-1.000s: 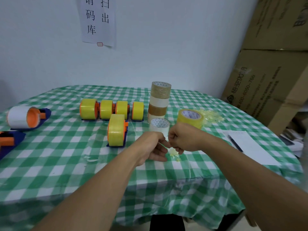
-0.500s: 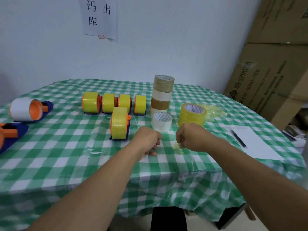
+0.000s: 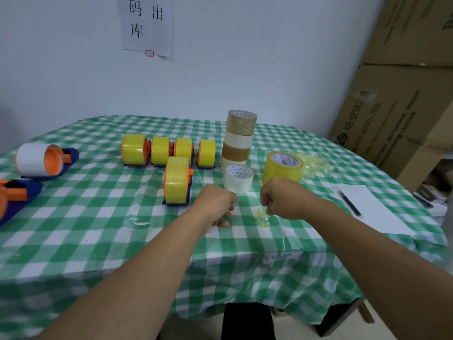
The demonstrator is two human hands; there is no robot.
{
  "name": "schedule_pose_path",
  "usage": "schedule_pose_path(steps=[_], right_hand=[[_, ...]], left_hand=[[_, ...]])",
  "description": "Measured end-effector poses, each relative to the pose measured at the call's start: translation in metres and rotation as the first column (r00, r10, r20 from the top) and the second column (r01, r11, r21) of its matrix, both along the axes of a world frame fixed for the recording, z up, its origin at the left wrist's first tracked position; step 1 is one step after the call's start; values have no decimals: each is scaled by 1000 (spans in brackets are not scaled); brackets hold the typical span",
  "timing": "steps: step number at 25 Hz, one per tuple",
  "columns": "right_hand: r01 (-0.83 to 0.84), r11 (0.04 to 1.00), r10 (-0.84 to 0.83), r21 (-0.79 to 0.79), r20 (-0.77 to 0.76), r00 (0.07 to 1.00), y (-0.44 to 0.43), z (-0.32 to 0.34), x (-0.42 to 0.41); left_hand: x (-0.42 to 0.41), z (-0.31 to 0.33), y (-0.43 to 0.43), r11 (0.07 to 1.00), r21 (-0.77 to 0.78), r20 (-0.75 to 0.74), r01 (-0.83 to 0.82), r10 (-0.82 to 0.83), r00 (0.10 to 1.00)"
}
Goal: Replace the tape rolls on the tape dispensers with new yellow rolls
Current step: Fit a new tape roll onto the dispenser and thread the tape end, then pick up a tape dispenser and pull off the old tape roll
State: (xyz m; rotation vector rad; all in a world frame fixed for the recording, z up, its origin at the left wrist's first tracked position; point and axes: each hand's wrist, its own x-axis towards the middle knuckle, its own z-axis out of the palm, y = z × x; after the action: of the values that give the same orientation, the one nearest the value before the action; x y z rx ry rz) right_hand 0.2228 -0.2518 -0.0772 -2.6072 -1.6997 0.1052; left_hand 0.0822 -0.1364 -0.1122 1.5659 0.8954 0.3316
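Note:
A blue-and-orange dispenser with a yellow roll (image 3: 176, 184) stands just left of my left hand (image 3: 215, 204). My left hand is curled in a fist, and a thin tape strand (image 3: 199, 179) runs from that dispenser into it. My right hand (image 3: 282, 198) pinches a crumpled yellow tape scrap (image 3: 262, 214) that touches the tablecloth. Behind them is a row of several dispensers with yellow rolls (image 3: 160, 150). A loose yellow roll (image 3: 282, 169) lies beyond my right hand. At the far left is a dispenser with a white roll (image 3: 36, 159).
A stack of brown and white rolls (image 3: 241, 138) stands mid-table, with a white roll (image 3: 239, 179) in front of it. Yellow scraps (image 3: 315, 163) are piled at the right. An empty dispenser (image 3: 14, 195) lies at the left edge. Paper (image 3: 372, 212) with a pen (image 3: 349, 202), cardboard boxes (image 3: 404, 119).
My hands, close together a second ago, have drawn apart. The right hand moved right and lowered the yellow scrap to the cloth.

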Motion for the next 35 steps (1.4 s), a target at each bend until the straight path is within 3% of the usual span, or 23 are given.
schedule_pose_path(steps=[3, 8, 11, 24, 32, 35], right_hand=[[21, 1000, -21, 5, -1, 1000, 2, 2, -2], [52, 986, -50, -159, 15, 999, 4, -5, -6], [35, 983, -32, -178, 16, 999, 6, -16, -5], [50, 998, -49, 29, -61, 997, 23, 19, -9], [-66, 988, 78, 142, -78, 994, 101, 72, -66], [-131, 978, 151, 162, -118, 981, 138, 85, -95]], left_hand=[[-1, 1, -1, 1000, -5, 8, 3, -3, 1000], [-5, 3, 1, 1000, 2, 24, 2, -2, 1000], [-7, 3, 0, 1000, 7, 30, 7, -7, 1000], [-22, 20, 6, 1000, -1, 65, -8, 8, 998], [-76, 68, 46, 989, 26, 135, -146, 141, 981], [-106, 76, 77, 963, 51, 193, -266, 251, 949]])
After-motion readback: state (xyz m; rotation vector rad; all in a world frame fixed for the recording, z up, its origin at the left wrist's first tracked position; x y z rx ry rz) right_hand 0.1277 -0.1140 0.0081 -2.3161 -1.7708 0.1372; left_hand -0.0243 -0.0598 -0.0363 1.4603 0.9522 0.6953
